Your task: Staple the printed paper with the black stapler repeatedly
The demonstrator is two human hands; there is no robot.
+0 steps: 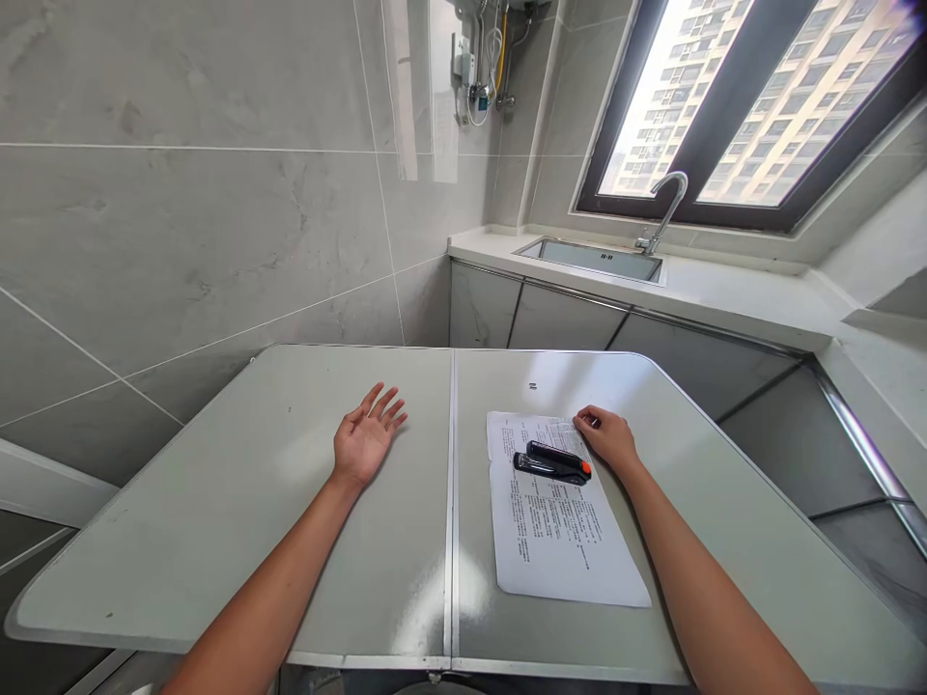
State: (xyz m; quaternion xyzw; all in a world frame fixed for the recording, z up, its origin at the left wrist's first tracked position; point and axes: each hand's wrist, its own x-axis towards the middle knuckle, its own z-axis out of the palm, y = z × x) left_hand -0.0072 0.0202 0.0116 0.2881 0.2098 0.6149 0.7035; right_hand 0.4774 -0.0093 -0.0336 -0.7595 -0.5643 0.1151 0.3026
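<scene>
My left hand (366,439) rests palm up on the left half of the table, its fingers spread and nothing in it. On the right half lies a printed sheet of paper (554,550). A black stapler (554,463) with an orange-red tip lies on the paper's upper part, tilted slightly. Close by the paper's far right corner is my right hand (609,436), with the fingers curled together. A dark spot shows between those fingers, too small to name. Beyond the paper's far edge are small dark pieces that look like staples (532,386).
The pale folding table (217,502) has a metal seam down its middle. Behind it stands a counter (753,290) with a sink (594,257) and a faucet (664,212) below a window. A grey tiled wall (217,222) runs along the left.
</scene>
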